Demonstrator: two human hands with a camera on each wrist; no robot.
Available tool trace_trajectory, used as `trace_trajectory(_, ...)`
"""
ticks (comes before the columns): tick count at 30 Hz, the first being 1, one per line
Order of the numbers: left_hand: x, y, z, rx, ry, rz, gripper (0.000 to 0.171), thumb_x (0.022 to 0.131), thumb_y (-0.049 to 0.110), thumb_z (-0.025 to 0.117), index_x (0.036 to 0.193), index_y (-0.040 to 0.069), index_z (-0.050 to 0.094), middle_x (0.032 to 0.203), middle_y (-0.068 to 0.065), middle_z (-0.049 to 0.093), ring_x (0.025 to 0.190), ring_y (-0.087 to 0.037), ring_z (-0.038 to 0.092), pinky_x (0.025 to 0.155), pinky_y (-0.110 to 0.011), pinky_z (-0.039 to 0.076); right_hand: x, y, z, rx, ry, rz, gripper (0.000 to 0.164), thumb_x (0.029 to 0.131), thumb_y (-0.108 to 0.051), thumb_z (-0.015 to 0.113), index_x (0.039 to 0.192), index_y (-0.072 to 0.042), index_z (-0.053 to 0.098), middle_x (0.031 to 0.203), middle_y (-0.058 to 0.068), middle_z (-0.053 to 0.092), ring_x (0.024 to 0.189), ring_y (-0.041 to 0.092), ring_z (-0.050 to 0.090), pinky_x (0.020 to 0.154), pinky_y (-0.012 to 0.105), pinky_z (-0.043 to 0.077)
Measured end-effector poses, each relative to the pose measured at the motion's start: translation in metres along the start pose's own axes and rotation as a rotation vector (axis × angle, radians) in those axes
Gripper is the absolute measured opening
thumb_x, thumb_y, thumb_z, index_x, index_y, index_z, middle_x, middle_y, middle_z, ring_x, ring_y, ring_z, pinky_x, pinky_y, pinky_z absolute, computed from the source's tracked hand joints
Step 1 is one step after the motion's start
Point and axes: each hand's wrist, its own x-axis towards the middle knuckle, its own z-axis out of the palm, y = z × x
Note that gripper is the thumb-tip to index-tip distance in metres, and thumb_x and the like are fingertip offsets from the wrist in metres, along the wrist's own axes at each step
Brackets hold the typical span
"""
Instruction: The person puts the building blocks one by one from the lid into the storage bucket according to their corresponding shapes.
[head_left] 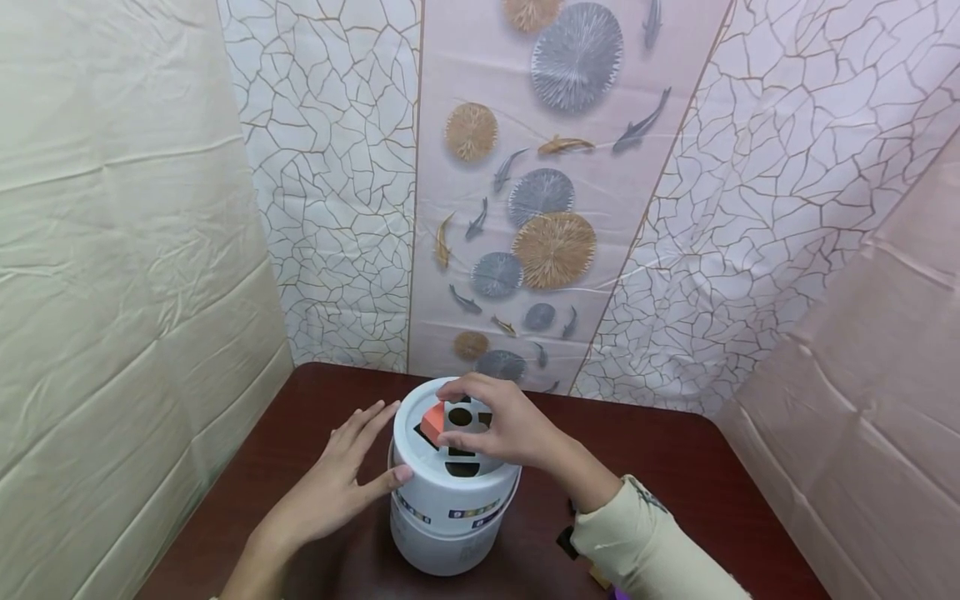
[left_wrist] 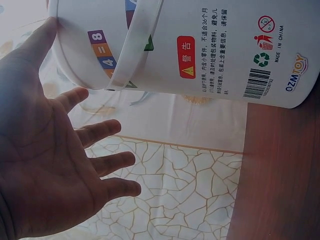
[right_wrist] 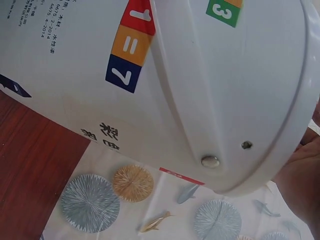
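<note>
A white shape-sorter bucket (head_left: 442,533) stands upright on the table, its lid (head_left: 411,400) cut with several dark holes. My right hand (head_left: 506,421) reaches over the lid and pinches an orange-red block (head_left: 432,422) between thumb and fingers. The block sits tilted at a hole on the lid's left side. My left hand (head_left: 337,475) is spread beside the bucket, thumb and fingertips at the lid's rim. In the left wrist view the left hand's fingers (left_wrist: 105,131) are straight and hold nothing. The right wrist view has only part of the right hand (right_wrist: 300,175), behind the bucket.
Near the right sleeve (head_left: 637,533), a black piece (head_left: 567,542), a tan piece (head_left: 599,577) and a purple piece (head_left: 619,594) lie on the dark red table (head_left: 667,467). The bucket's white handle (left_wrist: 137,50) hangs down its side. Patterned cloth (head_left: 337,208) surrounds the table.
</note>
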Motion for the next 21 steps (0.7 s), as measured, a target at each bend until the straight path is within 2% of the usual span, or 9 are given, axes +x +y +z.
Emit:
trace_trajectory(7, -0.0003, -0.0003, -0.0002, 0.000, 0.001, 0.005, 0.087, 0.101, 0.067, 0.070, 0.173, 0.055, 0.022, 0.184, -0.007, 0.026, 0.171, -0.050, 0.015, 0.127, -0.088, 0.009, 0.0010, 0.0010, 0.0039, -0.007, -0.021, 0.013, 0.056, 0.089, -0.025, 0.097, 0.136, -0.007, 0.073, 0.131, 0.003, 0.077, 0.123, 0.019, 0.074, 0.107, 0.041, 0.062)
trace_trajectory(15, 0.0001, -0.0007, -0.0003, 0.002, 0.000, 0.002, 0.087, 0.101, 0.068, 0.070, 0.173, 0.055, 0.022, 0.184, -0.008, 0.027, 0.171, -0.050, 0.015, 0.127, -0.088, 0.009, 0.0005, 0.0015, 0.0067, -0.015, -0.002, -0.044, 0.054, 0.088, -0.024, 0.097, 0.133, -0.007, 0.073, 0.126, 0.006, 0.078, 0.119, 0.026, 0.076, 0.103, 0.050, 0.064)
trace_trajectory(21, -0.0001, -0.0014, -0.0001, 0.013, 0.024, 0.033, 0.088, 0.101, 0.065, 0.072, 0.173, 0.052, 0.024, 0.183, -0.007, 0.029, 0.170, -0.051, 0.017, 0.128, -0.087, 0.010, -0.0004, -0.0025, 0.0056, -0.059, -0.021, 0.013, 0.066, 0.088, -0.029, 0.097, 0.144, -0.008, 0.069, 0.136, 0.005, 0.075, 0.128, 0.022, 0.073, 0.109, 0.047, 0.061)
